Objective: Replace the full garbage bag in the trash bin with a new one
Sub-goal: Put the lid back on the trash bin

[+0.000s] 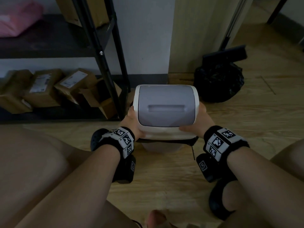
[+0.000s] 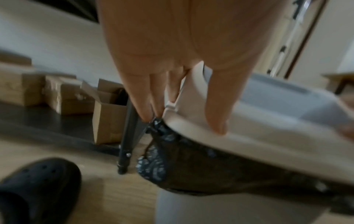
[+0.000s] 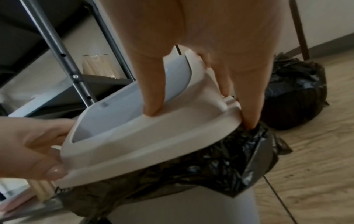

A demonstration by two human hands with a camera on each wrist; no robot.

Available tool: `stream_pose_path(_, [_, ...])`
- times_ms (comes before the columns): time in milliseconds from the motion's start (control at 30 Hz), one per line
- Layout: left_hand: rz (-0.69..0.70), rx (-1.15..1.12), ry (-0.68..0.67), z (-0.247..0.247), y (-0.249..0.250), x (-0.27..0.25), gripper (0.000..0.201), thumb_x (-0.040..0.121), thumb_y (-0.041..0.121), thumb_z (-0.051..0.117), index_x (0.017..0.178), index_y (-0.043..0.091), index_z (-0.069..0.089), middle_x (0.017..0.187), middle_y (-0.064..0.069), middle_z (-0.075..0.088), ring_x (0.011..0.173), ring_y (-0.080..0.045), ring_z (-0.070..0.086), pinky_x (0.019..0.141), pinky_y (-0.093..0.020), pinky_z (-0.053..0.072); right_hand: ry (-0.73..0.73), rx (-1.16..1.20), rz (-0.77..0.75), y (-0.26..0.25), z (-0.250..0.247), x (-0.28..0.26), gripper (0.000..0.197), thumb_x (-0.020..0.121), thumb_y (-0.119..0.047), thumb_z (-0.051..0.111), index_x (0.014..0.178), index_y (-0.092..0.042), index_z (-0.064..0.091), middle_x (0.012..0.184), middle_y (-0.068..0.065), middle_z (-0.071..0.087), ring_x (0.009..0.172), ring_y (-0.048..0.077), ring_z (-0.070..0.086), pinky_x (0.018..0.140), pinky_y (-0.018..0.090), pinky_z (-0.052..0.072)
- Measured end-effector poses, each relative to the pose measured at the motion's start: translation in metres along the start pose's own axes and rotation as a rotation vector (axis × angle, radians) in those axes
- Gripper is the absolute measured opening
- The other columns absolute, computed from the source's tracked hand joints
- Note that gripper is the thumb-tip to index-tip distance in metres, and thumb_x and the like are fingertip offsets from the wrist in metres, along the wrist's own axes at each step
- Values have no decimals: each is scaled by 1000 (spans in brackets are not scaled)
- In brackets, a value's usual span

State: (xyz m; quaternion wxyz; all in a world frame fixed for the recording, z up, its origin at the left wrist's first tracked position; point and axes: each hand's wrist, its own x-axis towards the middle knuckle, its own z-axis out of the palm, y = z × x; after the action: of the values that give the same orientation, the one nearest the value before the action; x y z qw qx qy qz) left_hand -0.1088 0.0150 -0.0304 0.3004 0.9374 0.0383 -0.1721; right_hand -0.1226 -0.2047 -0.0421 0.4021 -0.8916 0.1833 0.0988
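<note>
A white trash bin (image 1: pixel 160 148) stands on the wooden floor in front of me, topped by its white lid (image 1: pixel 166 106) with a grey swing flap. My left hand (image 1: pixel 134 120) grips the lid's left edge and my right hand (image 1: pixel 196 122) its right edge. The wrist views show thumbs on top and fingers (image 2: pixel 142 98) under the rim (image 3: pixel 153 136). A black bag liner (image 3: pixel 191 174) is folded over the bin's rim just below the lid (image 2: pixel 249 121), which sits slightly tilted. A full, tied black garbage bag (image 1: pixel 218 83) rests on the floor at the back right.
A black metal rack (image 1: pixel 118 63) with several cardboard boxes (image 1: pixel 46 89) stands close on the left, one leg beside the bin. A pale cabinet (image 1: pixel 197 35) is behind it, and a dark dustpan (image 1: pixel 230 53) behind the full bag. My black clogs (image 1: pixel 218 203) flank the bin.
</note>
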Motion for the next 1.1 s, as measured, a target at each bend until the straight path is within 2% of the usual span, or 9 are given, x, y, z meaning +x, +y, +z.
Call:
stream_pose_path(100, [2, 78, -16, -4, 0, 2, 98, 66, 17, 80, 143, 20, 19, 126, -8, 55, 116, -29, 55, 100, -41, 45, -4, -6, -2, 2, -3, 2, 115, 59, -18, 85, 148, -21, 11, 132, 3, 46, 124, 26, 49, 98, 37, 45])
stream_pose_path(233, [-14, 80, -21, -7, 2, 13, 95, 65, 17, 80, 141, 18, 23, 125, -10, 57, 116, -29, 55, 102, -43, 45, -9, -28, -3, -4, -7, 8, 114, 66, -18, 83, 150, -19, 5, 142, 6, 41, 128, 28, 46, 98, 34, 42])
stream_pose_path(400, [-30, 1, -35, -14, 3, 35, 93, 66, 15, 79, 142, 20, 25, 128, -9, 55, 121, -28, 52, 104, -41, 42, 14, 14, -53, -11, -6, 31, 107, 64, -19, 83, 148, -18, 17, 138, 4, 46, 126, 27, 49, 99, 34, 41])
stream_pose_path(500, [-51, -28, -39, -22, 5, 55, 93, 67, 12, 78, 143, 18, 25, 128, -10, 55, 121, -29, 51, 103, -39, 42, 34, 73, -82, -16, -1, 49, 98, 65, -18, 82, 145, -18, 25, 134, 3, 50, 122, 25, 51, 92, 28, 41])
stream_pose_path(633, [-56, -19, -25, -31, 10, 79, 91, 67, 12, 78, 143, 16, 26, 127, -11, 56, 119, -29, 52, 99, -35, 43, 33, 114, -94, -25, 2, 71, 94, 71, -17, 79, 146, -19, 24, 135, 4, 51, 122, 26, 51, 89, 26, 38])
stream_pose_path(867, [-60, -43, -11, -41, 21, 126, 81, 68, 10, 76, 137, 13, 33, 126, -13, 56, 117, -30, 53, 101, -38, 45, 51, 95, -108, -42, -1, 115, 88, 73, -20, 77, 145, -19, 26, 136, 4, 50, 124, 26, 50, 96, 32, 40])
stream_pose_path(1000, [-103, -64, 9, -43, 30, 152, 81, 76, 7, 71, 144, 13, 26, 134, -14, 50, 126, -32, 47, 103, -35, 38, 57, 132, -116, -48, -3, 142, 87, 75, -18, 76, 145, -20, 25, 137, 3, 49, 125, 23, 48, 94, 28, 38])
stream_pose_path(1100, [-122, -56, 15, -45, 34, 170, 84, 75, 4, 70, 145, 13, 23, 135, -14, 49, 127, -32, 46, 104, -35, 38, 65, 179, -127, -52, 0, 160, 85, 75, -16, 76, 145, -20, 29, 134, 2, 51, 123, 21, 49, 95, 29, 40])
